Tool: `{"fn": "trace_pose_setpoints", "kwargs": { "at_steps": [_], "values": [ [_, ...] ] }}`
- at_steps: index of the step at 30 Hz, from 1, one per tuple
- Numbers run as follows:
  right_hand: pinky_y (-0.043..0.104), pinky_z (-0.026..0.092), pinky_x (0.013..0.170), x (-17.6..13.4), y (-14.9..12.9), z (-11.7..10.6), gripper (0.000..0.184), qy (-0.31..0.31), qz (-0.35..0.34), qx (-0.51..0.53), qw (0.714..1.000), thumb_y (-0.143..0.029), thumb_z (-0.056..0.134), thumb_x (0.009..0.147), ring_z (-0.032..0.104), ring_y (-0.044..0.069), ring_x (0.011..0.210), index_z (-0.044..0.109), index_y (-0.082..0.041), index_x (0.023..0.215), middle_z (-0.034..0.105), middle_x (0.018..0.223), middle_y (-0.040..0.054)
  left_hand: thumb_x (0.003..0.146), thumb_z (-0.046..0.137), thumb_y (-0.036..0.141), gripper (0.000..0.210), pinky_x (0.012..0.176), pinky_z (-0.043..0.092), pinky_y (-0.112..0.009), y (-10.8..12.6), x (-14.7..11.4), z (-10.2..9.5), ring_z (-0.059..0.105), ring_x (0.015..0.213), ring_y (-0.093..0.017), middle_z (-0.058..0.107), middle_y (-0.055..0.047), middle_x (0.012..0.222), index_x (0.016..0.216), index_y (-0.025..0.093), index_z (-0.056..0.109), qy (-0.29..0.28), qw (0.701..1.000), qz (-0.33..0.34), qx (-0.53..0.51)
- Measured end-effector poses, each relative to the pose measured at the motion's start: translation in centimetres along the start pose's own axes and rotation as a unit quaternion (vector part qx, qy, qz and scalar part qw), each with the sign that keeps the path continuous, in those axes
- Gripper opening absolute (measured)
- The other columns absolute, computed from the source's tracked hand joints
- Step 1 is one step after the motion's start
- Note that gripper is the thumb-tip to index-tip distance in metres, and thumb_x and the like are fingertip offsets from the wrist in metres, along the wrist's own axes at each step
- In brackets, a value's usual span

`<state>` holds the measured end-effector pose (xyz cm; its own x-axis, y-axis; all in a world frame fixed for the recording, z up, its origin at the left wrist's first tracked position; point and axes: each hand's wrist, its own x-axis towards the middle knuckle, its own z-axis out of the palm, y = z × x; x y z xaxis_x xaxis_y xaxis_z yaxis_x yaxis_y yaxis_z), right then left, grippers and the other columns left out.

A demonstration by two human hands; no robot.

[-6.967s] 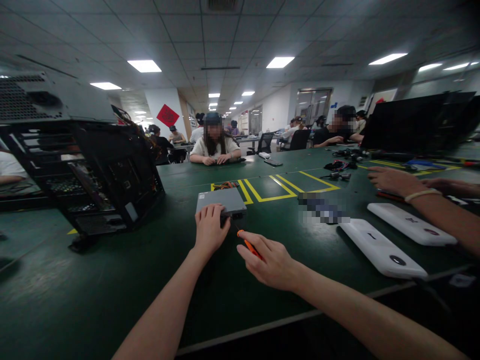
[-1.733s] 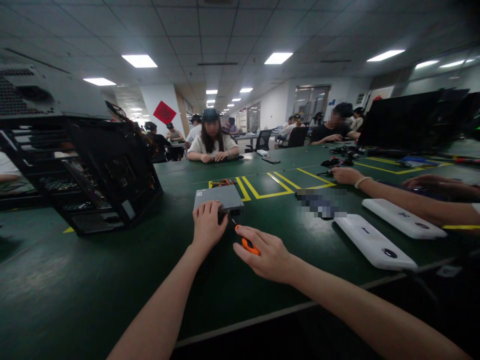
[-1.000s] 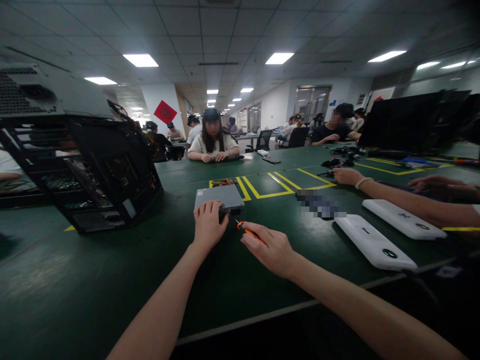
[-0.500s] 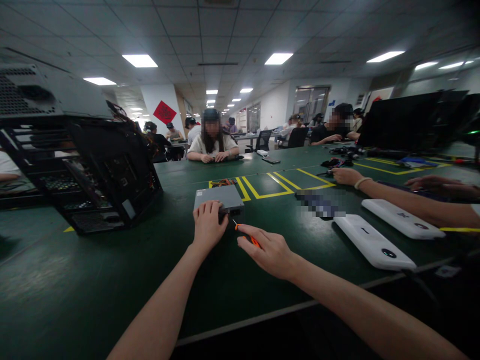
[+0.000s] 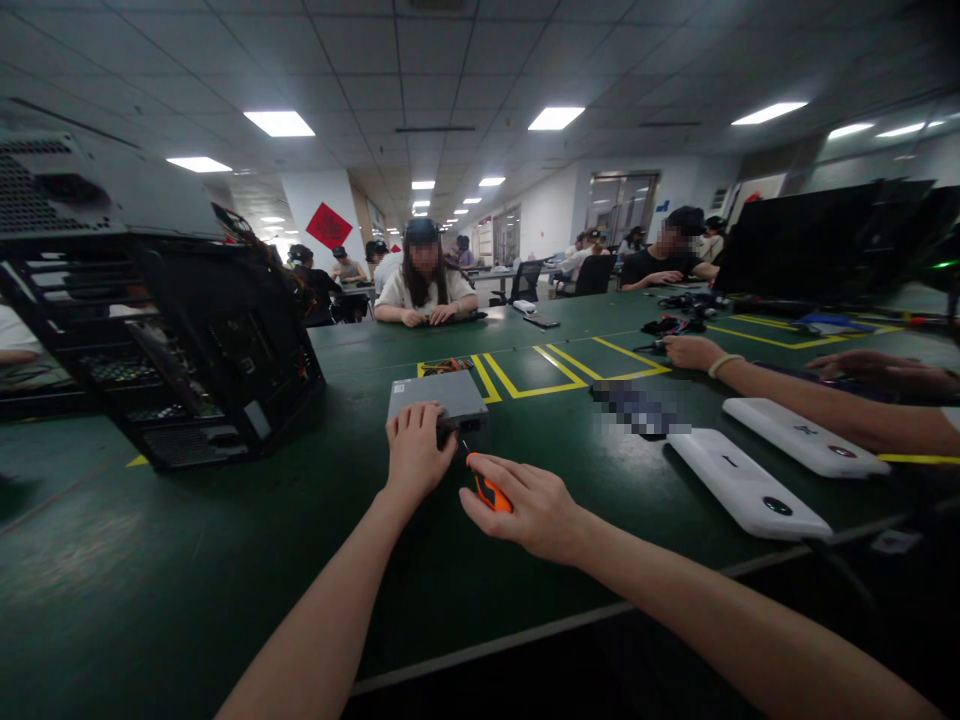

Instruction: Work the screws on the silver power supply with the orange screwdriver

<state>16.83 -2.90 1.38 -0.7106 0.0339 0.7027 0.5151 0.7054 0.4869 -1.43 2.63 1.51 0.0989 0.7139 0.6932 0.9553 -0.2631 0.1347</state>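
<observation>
A grey metal power supply (image 5: 451,388) lies flat on the green table, its socket side toward me and its bundle of coloured cables (image 5: 448,367) behind it. My left hand (image 5: 416,445) is closed over the near left part of the box, with the thumb along its front edge. In my right hand (image 5: 529,505) is an orange and black screwdriver (image 5: 491,492), gripped between thumb and fingers. Its thin shaft points up toward the front of the power supply; I cannot tell whether the tip touches it.
An open black computer case (image 5: 217,350) stands at the left, with another power supply (image 5: 112,190) on top. Two white devices (image 5: 750,490) and a blurred-out phone (image 5: 637,408) lie at the right, near a co-worker's hand (image 5: 694,353). Another person (image 5: 425,285) sits opposite.
My right hand has shifted slightly left and down, and more of the screwdriver's orange handle shows. My left hand and the power supply have stayed in place.
</observation>
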Motion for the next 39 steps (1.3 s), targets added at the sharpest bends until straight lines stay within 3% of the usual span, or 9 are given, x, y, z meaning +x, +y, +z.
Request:
{"fn": "trace_pose_setpoints", "kwargs": {
  "at_steps": [6, 12, 18, 21, 24, 31, 35, 39],
  "values": [
    [0.031, 0.049, 0.080, 0.11, -0.36, 0.20, 0.023, 0.001, -0.001, 0.009, 1.000, -0.016, 0.052, 0.082, 0.053, 0.023, 0.109, 0.048, -0.021, 0.104, 0.056, 0.112, 0.0145, 0.076, 0.052, 0.031, 0.028, 0.089, 0.031, -0.040, -0.05, -0.01, 0.02, 0.045, 0.104, -0.025, 0.056, -0.007, 0.112, 0.102, 0.021, 0.052, 0.004, 1.000, 0.006, 0.006],
    [0.020, 0.050, 0.067, -0.01, -0.24, 0.15, 0.030, 0.004, -0.001, -0.012, 1.000, -0.015, 0.050, 0.082, 0.054, 0.020, 0.107, 0.048, -0.027, 0.110, 0.056, 0.113, 0.0117, 0.076, 0.052, 0.030, 0.029, 0.090, 0.031, -0.040, -0.03, -0.01, 0.04, 0.045, 0.105, -0.025, 0.056, -0.008, 0.112, 0.103, 0.021, 0.052, -0.002, 1.000, 0.002, 0.005],
    [0.031, 0.049, 0.079, 0.15, -0.59, 0.34, 0.023, -0.006, -0.012, 0.010, 1.000, -0.019, 0.052, 0.082, 0.049, 0.025, 0.114, 0.049, -0.024, 0.105, 0.055, 0.116, 0.0142, 0.076, 0.052, 0.030, 0.029, 0.090, 0.031, -0.041, -0.01, -0.01, 0.02, 0.045, 0.105, -0.025, 0.055, -0.008, 0.113, 0.103, 0.021, 0.052, 0.000, 1.000, 0.002, 0.002],
    [0.025, 0.050, 0.072, 0.22, -0.71, 0.32, 0.030, -0.016, -0.033, 0.003, 0.999, -0.019, 0.051, 0.083, 0.051, 0.023, 0.112, 0.047, -0.028, 0.111, 0.055, 0.115, 0.0128, 0.076, 0.052, 0.030, 0.029, 0.090, 0.031, -0.041, 0.00, 0.01, -0.03, 0.045, 0.105, -0.025, 0.055, -0.008, 0.112, 0.103, 0.021, 0.052, -0.005, 1.000, -0.002, 0.000],
    [0.020, 0.049, 0.066, 0.07, -0.53, 0.22, 0.030, -0.007, -0.019, -0.011, 1.000, -0.017, 0.050, 0.083, 0.055, 0.020, 0.106, 0.047, -0.028, 0.110, 0.057, 0.109, 0.0105, 0.076, 0.052, 0.029, 0.028, 0.090, 0.031, -0.041, 0.03, -0.01, -0.04, 0.045, 0.106, -0.025, 0.055, -0.008, 0.113, 0.103, 0.021, 0.052, -0.003, 1.000, -0.002, -0.001],
    [0.031, 0.048, 0.080, 0.10, -0.59, 0.08, 0.028, -0.025, -0.011, 0.031, 0.999, -0.021, 0.052, 0.081, 0.049, 0.024, 0.113, 0.048, -0.026, 0.109, 0.053, 0.114, 0.0126, 0.076, 0.052, 0.030, 0.028, 0.090, 0.030, -0.041, 0.03, -0.02, 0.00, 0.045, 0.105, -0.025, 0.056, -0.008, 0.112, 0.103, 0.021, 0.052, -0.002, 1.000, 0.001, 0.002],
    [0.024, 0.048, 0.070, 0.08, -0.60, 0.22, 0.036, -0.030, -0.018, 0.014, 0.999, -0.017, 0.050, 0.082, 0.054, 0.020, 0.106, 0.044, -0.030, 0.116, 0.052, 0.115, 0.0113, 0.076, 0.052, 0.030, 0.029, 0.090, 0.030, -0.041, 0.05, -0.02, 0.02, 0.044, 0.106, -0.026, 0.055, -0.008, 0.113, 0.103, 0.022, 0.052, -0.008, 1.000, -0.006, 0.000],
    [0.024, 0.048, 0.068, -0.23, -0.38, 0.44, 0.028, -0.017, 0.026, 0.017, 0.999, -0.016, 0.050, 0.082, 0.056, 0.020, 0.100, 0.048, -0.023, 0.109, 0.053, 0.113, 0.0145, 0.076, 0.052, 0.030, 0.029, 0.090, 0.030, -0.041, 0.06, -0.05, -0.03, 0.045, 0.105, -0.025, 0.055, -0.008, 0.113, 0.104, 0.022, 0.052, -0.007, 1.000, -0.005, -0.003]
  ]
}}
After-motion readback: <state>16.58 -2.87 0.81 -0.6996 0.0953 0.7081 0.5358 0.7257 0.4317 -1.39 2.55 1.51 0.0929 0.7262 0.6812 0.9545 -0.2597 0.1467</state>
